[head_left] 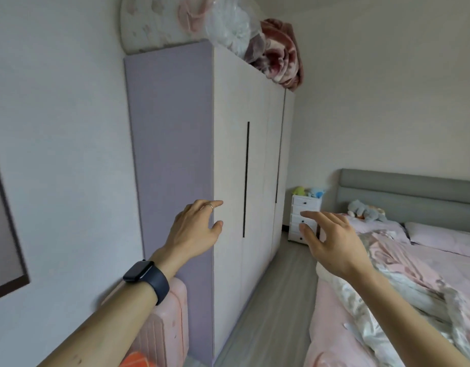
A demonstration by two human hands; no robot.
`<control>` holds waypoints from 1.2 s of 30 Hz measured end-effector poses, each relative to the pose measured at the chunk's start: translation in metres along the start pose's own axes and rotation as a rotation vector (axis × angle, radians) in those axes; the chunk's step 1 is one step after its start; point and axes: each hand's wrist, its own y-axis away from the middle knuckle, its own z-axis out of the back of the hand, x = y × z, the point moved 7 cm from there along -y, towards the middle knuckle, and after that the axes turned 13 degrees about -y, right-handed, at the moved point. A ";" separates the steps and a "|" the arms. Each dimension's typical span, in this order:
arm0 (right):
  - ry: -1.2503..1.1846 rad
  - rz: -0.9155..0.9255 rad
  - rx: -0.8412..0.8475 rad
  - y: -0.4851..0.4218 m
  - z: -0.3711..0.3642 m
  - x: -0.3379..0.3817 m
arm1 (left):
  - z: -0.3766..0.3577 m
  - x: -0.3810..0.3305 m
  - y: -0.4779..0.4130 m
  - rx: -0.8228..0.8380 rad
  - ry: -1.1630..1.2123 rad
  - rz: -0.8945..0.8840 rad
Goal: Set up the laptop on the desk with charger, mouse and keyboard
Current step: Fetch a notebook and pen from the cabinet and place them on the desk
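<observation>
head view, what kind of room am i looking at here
Most likely a bedroom: a bed with pink bedding and a grey headboard on the right, a tall wardrobe with blankets piled on top, and a small white chest of drawers near the headboard.

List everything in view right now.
wardrobe: one, white doors, lilac side, centre-left
blanket: one, red-pink, atop wardrobe
plastic bag: one, clear, atop wardrobe
suitcase: one, pink, bottom left beside wardrobe
frame: one, dark, left wall
drawers: one, white, far corner beside bed
bed: one, pink bedding, grey headboard, right
plush toys: one grey on bed; two on drawers, green and blue
watch: one, dark, left wrist
left hand: open, empty, before wardrobe
right hand: open, empty, near bed edge
</observation>
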 end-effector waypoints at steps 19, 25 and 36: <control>0.083 -0.159 -0.062 -0.311 -0.114 -0.304 | -0.266 -0.053 -0.403 0.068 0.174 -0.118; 0.083 -0.163 -0.062 -0.420 -0.153 -0.396 | -0.360 -0.060 -0.531 0.074 0.245 -0.121; 0.183 -0.320 -0.133 -0.564 -0.207 -0.591 | -0.540 -0.118 -0.795 0.185 0.284 -0.261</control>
